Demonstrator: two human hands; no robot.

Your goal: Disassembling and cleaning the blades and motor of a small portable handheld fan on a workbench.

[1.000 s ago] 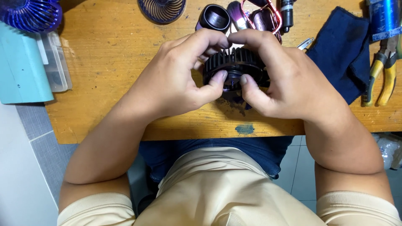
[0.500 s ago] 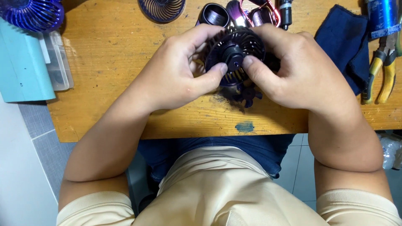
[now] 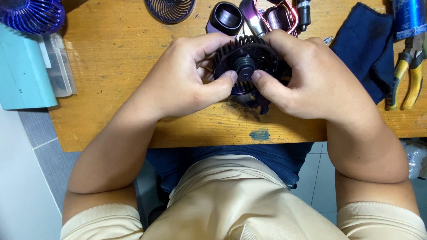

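Wooden counter (image 3: pixel 133 66) is spread with a dark blue cloth (image 3: pixel 364 49), a teal box (image 3: pixel 22 71) and yellow-handled pliers (image 3: pixel 407 75). Above its near edge, a small black fan head (image 3: pixel 244 66) is clasped from both sides: left hand (image 3: pixel 178 82) and right hand (image 3: pixel 311 84) are closed on it, thumbs pressed at the hub.

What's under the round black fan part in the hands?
Under the black fan part a dark purple piece pokes out, above the wooden table. The hands cover the rest.

Both hands, left hand (image 3: pixel 187 80) & right hand (image 3: pixel 311 80), grip black fan grille (image 3: pixel 244 58).
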